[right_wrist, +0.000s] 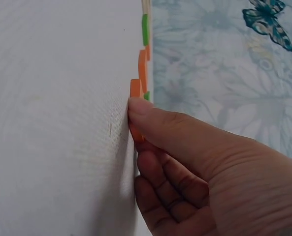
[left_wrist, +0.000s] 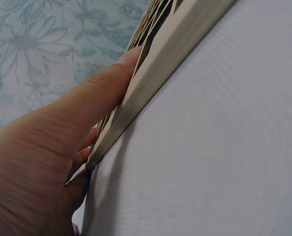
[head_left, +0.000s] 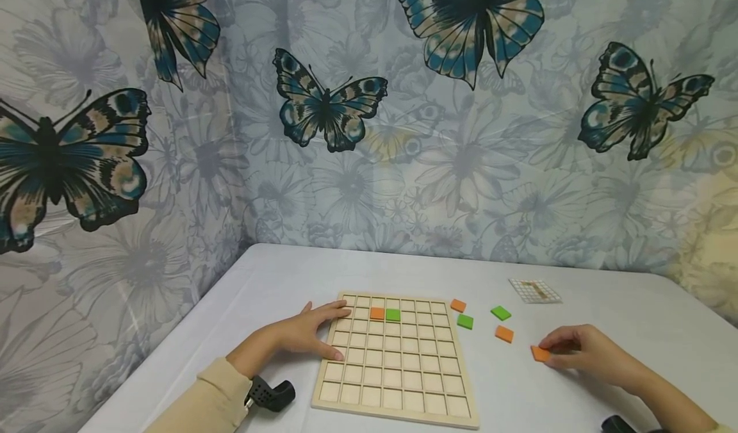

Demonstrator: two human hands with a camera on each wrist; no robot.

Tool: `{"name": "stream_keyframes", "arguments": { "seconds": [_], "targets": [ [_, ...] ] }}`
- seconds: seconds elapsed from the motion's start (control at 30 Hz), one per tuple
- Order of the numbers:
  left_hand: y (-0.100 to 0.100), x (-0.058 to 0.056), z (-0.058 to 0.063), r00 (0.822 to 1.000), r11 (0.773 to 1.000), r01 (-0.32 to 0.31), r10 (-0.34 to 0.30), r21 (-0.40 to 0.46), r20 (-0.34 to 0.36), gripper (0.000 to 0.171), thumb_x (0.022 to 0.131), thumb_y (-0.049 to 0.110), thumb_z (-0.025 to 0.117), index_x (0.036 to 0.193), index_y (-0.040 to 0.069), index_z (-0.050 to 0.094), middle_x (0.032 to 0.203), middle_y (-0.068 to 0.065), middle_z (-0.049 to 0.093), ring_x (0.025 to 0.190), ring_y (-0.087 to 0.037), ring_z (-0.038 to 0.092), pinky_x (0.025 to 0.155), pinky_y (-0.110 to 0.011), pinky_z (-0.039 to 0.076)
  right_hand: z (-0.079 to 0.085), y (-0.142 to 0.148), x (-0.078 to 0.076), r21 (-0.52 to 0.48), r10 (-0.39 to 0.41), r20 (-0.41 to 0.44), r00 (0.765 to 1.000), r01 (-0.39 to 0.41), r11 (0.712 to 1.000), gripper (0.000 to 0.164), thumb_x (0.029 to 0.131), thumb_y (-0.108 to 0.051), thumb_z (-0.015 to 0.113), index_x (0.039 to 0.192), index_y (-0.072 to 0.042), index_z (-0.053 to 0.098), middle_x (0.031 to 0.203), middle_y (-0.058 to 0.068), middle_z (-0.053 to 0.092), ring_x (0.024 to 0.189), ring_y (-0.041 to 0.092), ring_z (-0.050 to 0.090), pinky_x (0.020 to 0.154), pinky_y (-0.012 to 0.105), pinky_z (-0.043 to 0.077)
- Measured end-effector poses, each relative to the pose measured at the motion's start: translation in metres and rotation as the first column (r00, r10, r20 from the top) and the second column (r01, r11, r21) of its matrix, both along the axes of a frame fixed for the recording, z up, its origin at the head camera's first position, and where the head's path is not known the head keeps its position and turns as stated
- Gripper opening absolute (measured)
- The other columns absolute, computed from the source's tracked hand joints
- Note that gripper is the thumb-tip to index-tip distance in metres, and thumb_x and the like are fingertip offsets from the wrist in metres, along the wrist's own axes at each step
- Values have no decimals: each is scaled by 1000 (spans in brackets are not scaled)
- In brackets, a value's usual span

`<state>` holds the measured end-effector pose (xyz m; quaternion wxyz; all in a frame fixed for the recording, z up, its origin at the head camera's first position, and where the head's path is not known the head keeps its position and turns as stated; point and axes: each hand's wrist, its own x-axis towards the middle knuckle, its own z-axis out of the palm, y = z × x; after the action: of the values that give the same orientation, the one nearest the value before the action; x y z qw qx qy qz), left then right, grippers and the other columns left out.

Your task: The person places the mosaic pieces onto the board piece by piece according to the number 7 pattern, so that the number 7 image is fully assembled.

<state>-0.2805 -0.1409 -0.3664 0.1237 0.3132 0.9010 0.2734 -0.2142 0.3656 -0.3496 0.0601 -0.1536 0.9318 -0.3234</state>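
A wooden grid board [head_left: 398, 360] lies on the white table. In one of its upper rows, an orange tile [head_left: 377, 313] and a green tile [head_left: 393, 315] sit side by side in adjoining squares. My left hand [head_left: 305, 330] rests on the board's left edge with fingers and thumb spread; the left wrist view shows the thumb [left_wrist: 94, 91] over the raised rim. To the right of the board, my right hand [head_left: 588, 353] pinches another orange tile [head_left: 539, 354] between thumb and fingers. That tile [right_wrist: 135, 88] is at the table surface in the right wrist view.
Between board and right hand lie loose tiles: an orange one [head_left: 458, 305] and a green one [head_left: 465, 321] near the board, then another green [head_left: 500, 312] and orange [head_left: 504, 334]. A small gridded pattern card [head_left: 527, 294] lies farther back. Butterfly-print fabric [head_left: 357, 202] hangs behind the table.
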Motion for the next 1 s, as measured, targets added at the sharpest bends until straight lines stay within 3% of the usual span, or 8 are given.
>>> {"name": "stream_keyframes", "arguments": {
  "seconds": [0.43, 0.77, 1.0],
  "targets": [
    [-1, 0, 0, 1000, 1000, 12, -12, -4, 0, 86, 73, 48, 75, 144, 21, 36, 156, -4, 18, 145, -28, 14, 115, -58, -7, 5, 0, -2, -19, 36, 42, 998, -35, 999, 33, 81, -20, 72, 99, 6, 66, 96, 12, 67, 74, -8, 53, 64, 17, 51],
    [0, 0, 0, 1000, 1000, 5, -5, -3, -1, 86, 73, 48, 75, 144, 19, 36, 157, -3, 18, 145, -28, 14, 115, -57, -7, 12, -5, -5, 42, 80, -68, 994, -78, 996, 27, 82, -18, 70, 98, 4, 67, 95, 9, 69, 78, -11, 55, 67, 17, 51],
    [0, 1, 2, 1000, 1000, 7, -7, -2, 8, 85, 74, 47, 75, 144, 19, 36, 157, -4, 18, 145, -28, 14, 115, -58, -7, 17, -12, -9, 54, 80, -90, 993, -75, 996, 27, 81, -21, 71, 98, 1, 68, 95, 7, 69, 79, -11, 54, 68, 17, 52]
  ]
}}
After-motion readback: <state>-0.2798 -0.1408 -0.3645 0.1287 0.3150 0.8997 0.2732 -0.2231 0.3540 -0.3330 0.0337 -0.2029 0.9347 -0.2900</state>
